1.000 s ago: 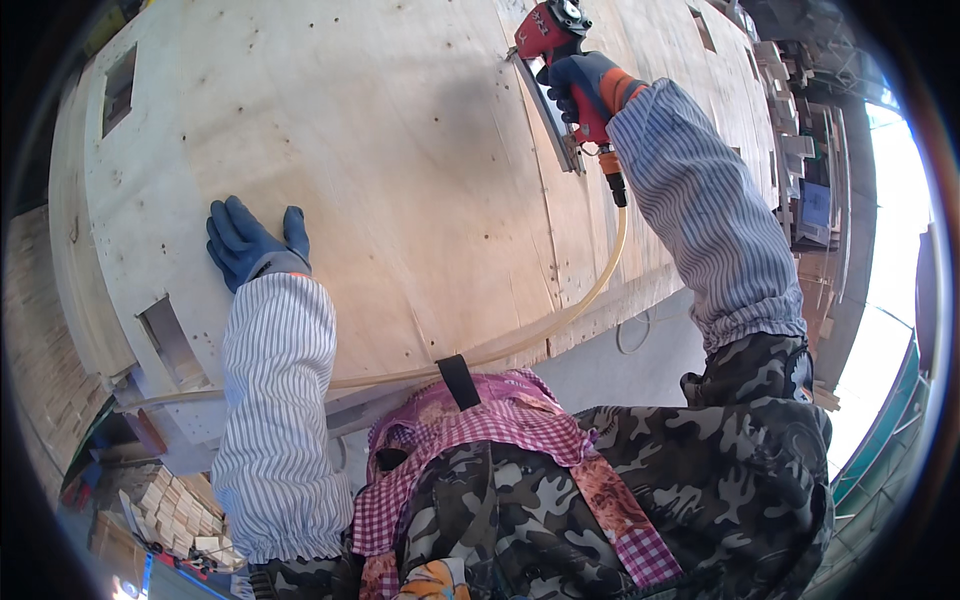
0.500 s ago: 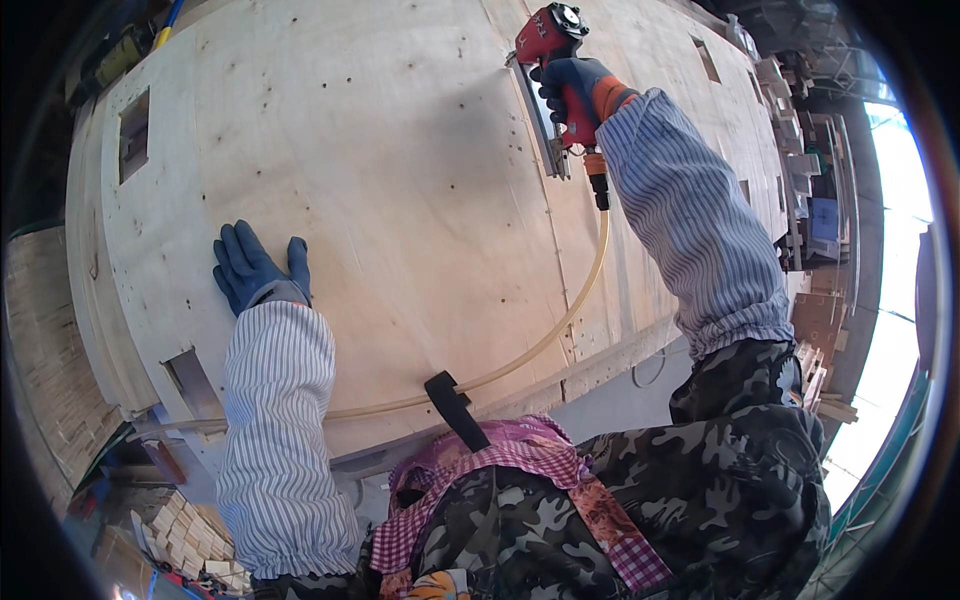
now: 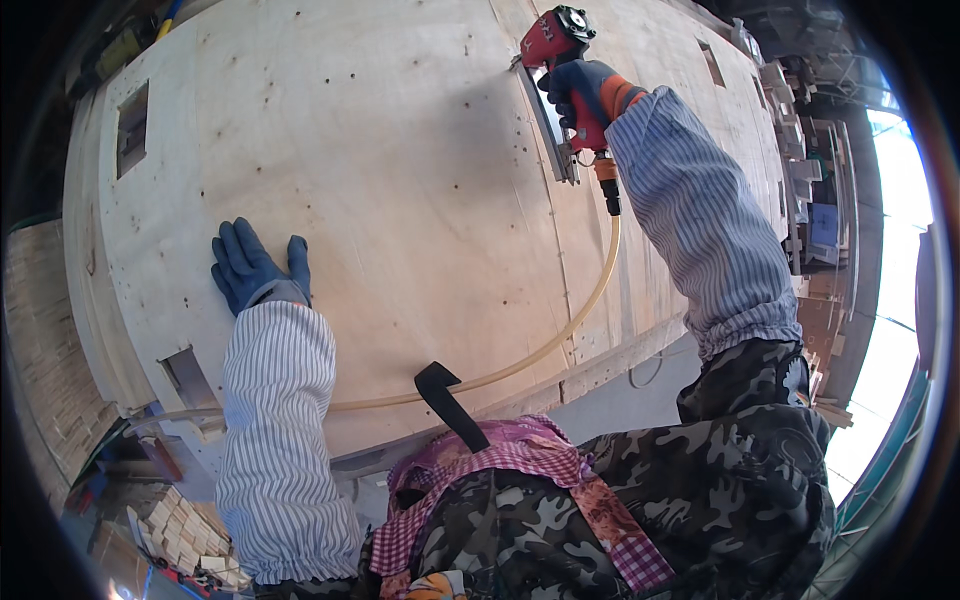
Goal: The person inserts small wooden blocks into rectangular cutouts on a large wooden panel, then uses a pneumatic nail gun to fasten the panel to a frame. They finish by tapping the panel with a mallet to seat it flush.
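I have the right blue-gloved grip (image 3: 584, 88) clamped on a red pistol-shaped nail gun (image 3: 547, 40); the left blue-gloved grip (image 3: 250, 268) rests, thumb apart, on pale plywood (image 3: 390, 220).

Red tool's handle (image 3: 589, 128) partly behind right hand (image 3: 584, 86)

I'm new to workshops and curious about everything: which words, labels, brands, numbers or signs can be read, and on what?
No text can be read.
Red nail gun in the right hand: pale marks, too small and blurred to read.
Plywood panel: no lettering that I can make out.
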Available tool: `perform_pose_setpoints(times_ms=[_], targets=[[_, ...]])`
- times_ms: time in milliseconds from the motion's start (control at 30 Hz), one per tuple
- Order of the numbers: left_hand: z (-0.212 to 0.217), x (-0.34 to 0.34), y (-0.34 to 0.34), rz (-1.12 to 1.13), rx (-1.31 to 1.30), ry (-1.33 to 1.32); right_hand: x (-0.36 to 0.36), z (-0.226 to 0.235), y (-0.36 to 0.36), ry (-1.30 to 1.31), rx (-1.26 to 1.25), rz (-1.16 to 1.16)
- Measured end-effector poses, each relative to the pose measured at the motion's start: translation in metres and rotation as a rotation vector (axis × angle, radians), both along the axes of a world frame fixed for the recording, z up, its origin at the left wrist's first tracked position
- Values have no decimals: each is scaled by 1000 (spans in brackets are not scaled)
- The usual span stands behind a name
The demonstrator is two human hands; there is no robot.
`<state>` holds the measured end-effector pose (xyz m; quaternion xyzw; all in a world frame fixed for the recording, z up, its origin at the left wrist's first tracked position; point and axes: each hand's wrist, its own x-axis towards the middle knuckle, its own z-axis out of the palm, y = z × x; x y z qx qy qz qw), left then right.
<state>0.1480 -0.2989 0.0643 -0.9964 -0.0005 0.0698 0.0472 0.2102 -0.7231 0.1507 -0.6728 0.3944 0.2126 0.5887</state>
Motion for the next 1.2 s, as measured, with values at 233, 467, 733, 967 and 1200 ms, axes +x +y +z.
perform_pose_setpoints(times_ms=[233, 467, 733, 967, 1200], targets=[[3, -1, -2, 10, -23, -5, 0, 5, -2, 42, -28, 33], [0, -6, 1, -22, -47, -51, 3, 13, -1, 42, -116, 77], [2, -9, 3, -57, -70, -91, 52, 3, -20, -134, -9, -41], [1, -12, 4, -88, -111, -138, 61, -4, -25, -132, 55, 6], [0, -14, 5, -92, -99, -148, 48, 1, -21, -135, 57, -3]])
